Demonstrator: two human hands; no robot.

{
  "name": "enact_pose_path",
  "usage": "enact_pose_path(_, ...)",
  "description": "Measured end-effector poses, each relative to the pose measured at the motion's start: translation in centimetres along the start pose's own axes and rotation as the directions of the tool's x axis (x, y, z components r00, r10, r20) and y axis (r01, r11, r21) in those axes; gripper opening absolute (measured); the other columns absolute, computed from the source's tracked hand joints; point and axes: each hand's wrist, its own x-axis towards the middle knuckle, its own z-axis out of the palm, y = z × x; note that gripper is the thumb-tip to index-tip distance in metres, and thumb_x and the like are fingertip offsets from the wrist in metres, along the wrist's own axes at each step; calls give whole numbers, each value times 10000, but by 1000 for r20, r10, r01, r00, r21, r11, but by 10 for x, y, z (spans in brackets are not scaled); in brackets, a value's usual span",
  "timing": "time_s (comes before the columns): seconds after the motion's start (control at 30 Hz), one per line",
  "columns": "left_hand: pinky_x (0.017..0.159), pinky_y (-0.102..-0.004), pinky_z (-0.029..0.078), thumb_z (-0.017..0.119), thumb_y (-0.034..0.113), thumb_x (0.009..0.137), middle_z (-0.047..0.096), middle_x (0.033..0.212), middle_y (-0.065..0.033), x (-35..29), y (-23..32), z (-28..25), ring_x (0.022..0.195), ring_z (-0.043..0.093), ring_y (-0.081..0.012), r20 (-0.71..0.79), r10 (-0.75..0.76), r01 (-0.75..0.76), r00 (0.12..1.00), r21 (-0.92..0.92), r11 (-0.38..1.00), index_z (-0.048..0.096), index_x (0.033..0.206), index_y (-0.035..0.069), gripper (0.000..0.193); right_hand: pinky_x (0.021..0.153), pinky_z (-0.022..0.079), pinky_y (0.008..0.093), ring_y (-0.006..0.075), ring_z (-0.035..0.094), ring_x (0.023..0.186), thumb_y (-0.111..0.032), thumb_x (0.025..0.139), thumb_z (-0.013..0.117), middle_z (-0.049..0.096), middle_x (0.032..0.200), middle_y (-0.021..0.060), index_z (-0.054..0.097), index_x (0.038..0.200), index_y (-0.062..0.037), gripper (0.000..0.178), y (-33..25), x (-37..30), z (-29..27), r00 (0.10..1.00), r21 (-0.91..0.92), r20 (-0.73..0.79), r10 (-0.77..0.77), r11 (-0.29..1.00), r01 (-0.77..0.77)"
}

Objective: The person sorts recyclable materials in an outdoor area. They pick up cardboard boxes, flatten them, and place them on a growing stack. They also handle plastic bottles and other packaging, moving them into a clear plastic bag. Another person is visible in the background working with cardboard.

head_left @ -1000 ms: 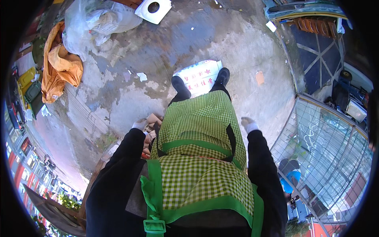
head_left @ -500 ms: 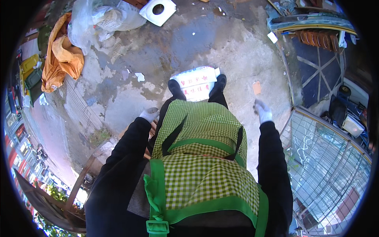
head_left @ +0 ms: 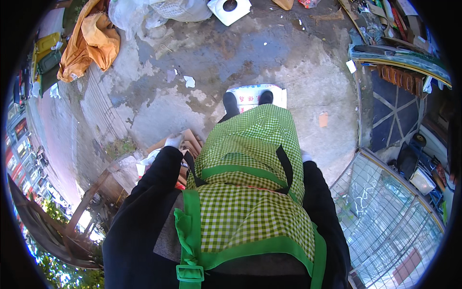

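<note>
My left hand [head_left: 174,140], in a white glove, hangs at my left side over brown cardboard pieces [head_left: 192,142]. Whether it touches them is unclear, and its fingers do not show well. Only a sliver of my right hand [head_left: 306,156], also white-gloved, shows beside my apron; sleeve and apron cover its fingers. The apron [head_left: 252,130] is green and white checked. Both my dark shoes [head_left: 265,98] appear over a white printed sack or flattened package [head_left: 280,98] on the ground.
An orange sack [head_left: 100,41] and clear plastic bags [head_left: 185,10] lie far left, near a white panel with a round hole [head_left: 240,13]. Stacked scrap [head_left: 399,62] is far right. A wire-mesh frame [head_left: 385,207] stands nearer on the right; an orange-tan scrap [head_left: 323,119] lies on the concrete.
My right hand has drawn in from out at the right to beside the apron. My shoes have shifted over the white package. The view has turned, and more cardboard shows by my left hand.
</note>
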Motion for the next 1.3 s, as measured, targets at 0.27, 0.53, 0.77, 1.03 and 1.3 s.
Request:
enact_pose_path(0.27,608,-273,498,680,247,969,693,910,8,-29,5,69,740,650,-121,8,242,-239,970,198,951,637,1251,85,328,673,539,376,180,672,884,-316,994,596,711,1056,51,634,1318,-123,379,-159,46,-42,942,-642,-296,159,697,-319)
enact_pose_path(0.53,757,-261,531,608,114,996,707,1018,-14,-59,47,106,868,658,-113,20,313,-314,949,54,948,617,1273,26,290,688,546,318,168,680,867,-150,974,607,715,1014,44,647,1297,-73,335,-205,51,-15,973,-354,-222,-70,935,-14)
enact_pose_path(0.77,810,-310,552,654,336,972,729,980,-84,-35,46,74,887,691,-183,101,179,-206,979,501,841,666,1207,35,383,690,540,309,165,689,894,-181,933,635,726,1095,72,651,1296,-57,384,-147,16,9,974,-524,-228,1,843,-123)
enact_pose_path(1.03,736,-344,530,655,210,978,721,1002,-33,-1,106,53,825,674,-157,3,246,-245,969,95,965,631,1279,97,322,786,542,360,194,668,966,-256,957,611,706,1128,64,630,1332,-100,406,-63,12,12,924,-397,-372,87,885,-243)
enact_pose_path(1.3,709,-319,520,727,304,917,712,1042,-37,-25,81,72,859,662,-164,17,151,-150,988,264,953,635,1306,79,458,975,482,319,214,652,1094,-263,994,567,705,1195,93,646,1291,-41,378,-35,-37,9,978,-571,-206,-18,814,-105)
